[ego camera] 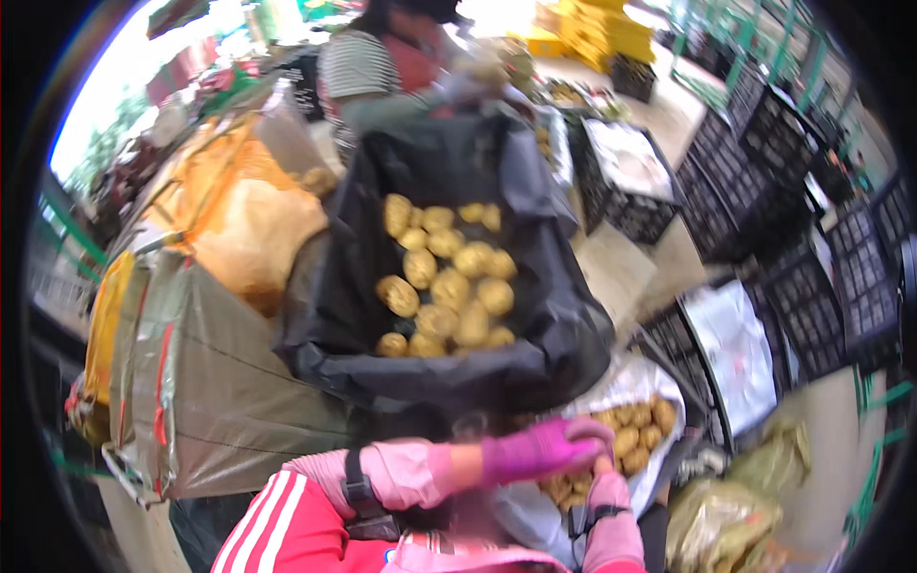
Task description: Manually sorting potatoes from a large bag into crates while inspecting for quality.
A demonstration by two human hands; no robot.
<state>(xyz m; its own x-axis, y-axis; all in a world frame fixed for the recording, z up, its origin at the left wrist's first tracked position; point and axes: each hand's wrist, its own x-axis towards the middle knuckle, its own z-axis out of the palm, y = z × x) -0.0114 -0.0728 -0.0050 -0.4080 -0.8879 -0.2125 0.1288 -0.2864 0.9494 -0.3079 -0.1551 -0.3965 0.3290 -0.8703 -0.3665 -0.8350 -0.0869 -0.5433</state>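
Note:
My left hand, in a bright purple glove, reaches across to the right and meets my right hand above a white-lined container of potatoes. Blur and overlap hide how the fingers of both hands lie. I can make out no potato in either hand. Beyond my hands stands a large bin lined with black sheeting. Several yellowish potatoes lie loose on its bottom, some showing pale, mottled faces.
Across the bin a person stands with blurred hands. Full woven sacks and an orange mesh bag crowd the left. Black plastic crates are stacked at right, near a white-covered crate and crumpled olive sacks.

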